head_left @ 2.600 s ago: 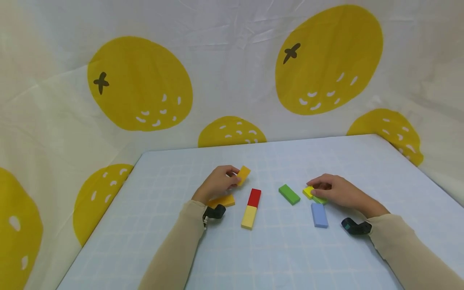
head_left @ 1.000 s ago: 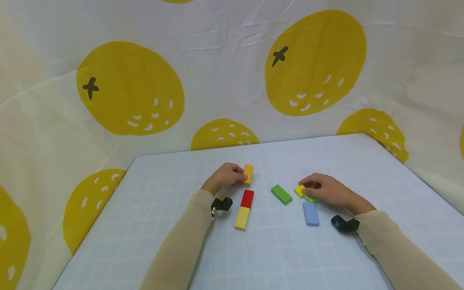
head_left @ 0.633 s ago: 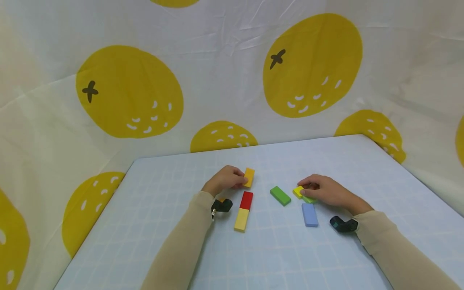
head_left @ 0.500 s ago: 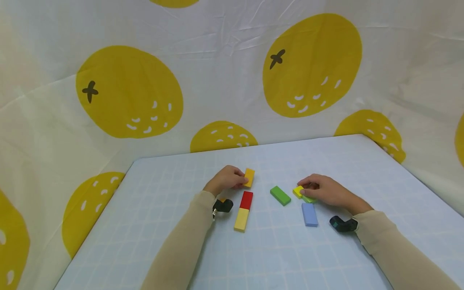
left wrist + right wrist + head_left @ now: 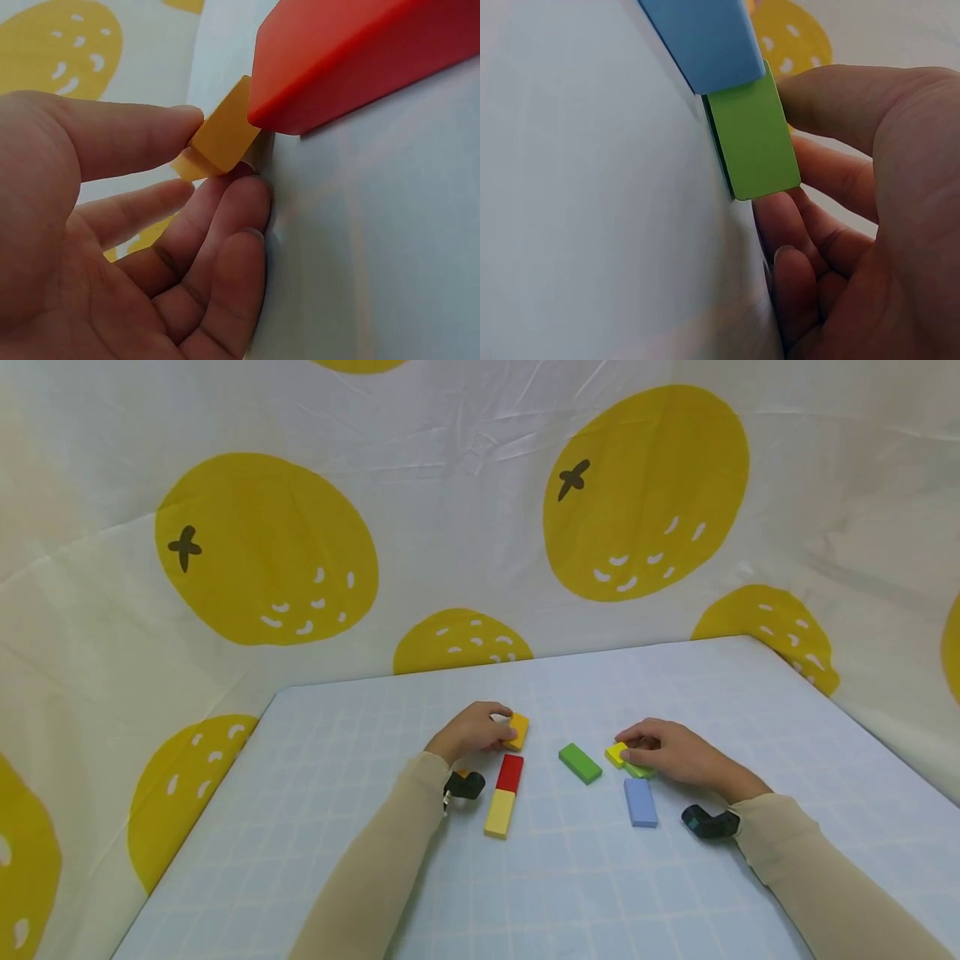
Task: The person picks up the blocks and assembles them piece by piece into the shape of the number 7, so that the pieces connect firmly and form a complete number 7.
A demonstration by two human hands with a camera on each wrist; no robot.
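In the head view my left hand (image 5: 474,729) is at an orange block (image 5: 519,732), with thumb and index finger at its left side. The left wrist view shows the thumb against this orange block (image 5: 225,135), other fingers curled below. A red block (image 5: 510,772) lies just nearer, end to end with a pale yellow block (image 5: 499,814). My right hand (image 5: 678,754) pinches a bright yellow block (image 5: 617,755), partly covered by the fingers. Below the thumb lies a light green block (image 5: 754,139), its near end by a blue block (image 5: 641,802).
A green block (image 5: 580,763) lies between the hands on the checked tabletop (image 5: 555,893). Another orange block (image 5: 461,773) is mostly hidden by the left wrist camera (image 5: 465,786). A printed cloth (image 5: 465,543) hangs behind the table.
My left hand has moved right with the orange block, which has turned and now lies lower behind the red block; the index finger has lifted. The right hand stays at the yellow block.
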